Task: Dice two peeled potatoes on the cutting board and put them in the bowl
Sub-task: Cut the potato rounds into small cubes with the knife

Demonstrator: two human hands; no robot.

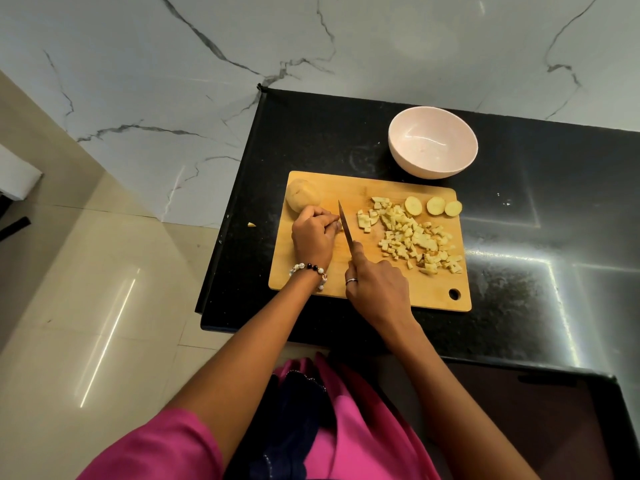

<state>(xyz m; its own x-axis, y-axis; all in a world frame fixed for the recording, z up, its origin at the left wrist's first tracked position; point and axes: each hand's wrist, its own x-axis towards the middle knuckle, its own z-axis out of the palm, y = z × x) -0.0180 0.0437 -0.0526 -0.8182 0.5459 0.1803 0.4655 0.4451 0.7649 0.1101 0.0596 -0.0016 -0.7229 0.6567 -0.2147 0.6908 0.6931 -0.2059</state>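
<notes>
Dicing is about half done, I judge. Right hand (377, 282) grips the knife (346, 230); left hand (313, 233) curls over a small piece beside the blade. Diced pile (412, 237) lies right of the knife, whole potato (303, 199) just behind the left hand, bowl (433, 142) far beyond, holding nothing yet.

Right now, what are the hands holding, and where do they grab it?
The right hand grips the knife by its handle. The left hand curls over something beside the blade; what it holds is hidden.

Pink short sleeves (166, 445), beaded bracelet (310, 270) at left wrist, silver ring (351, 280) on right hand (379, 287)
</notes>
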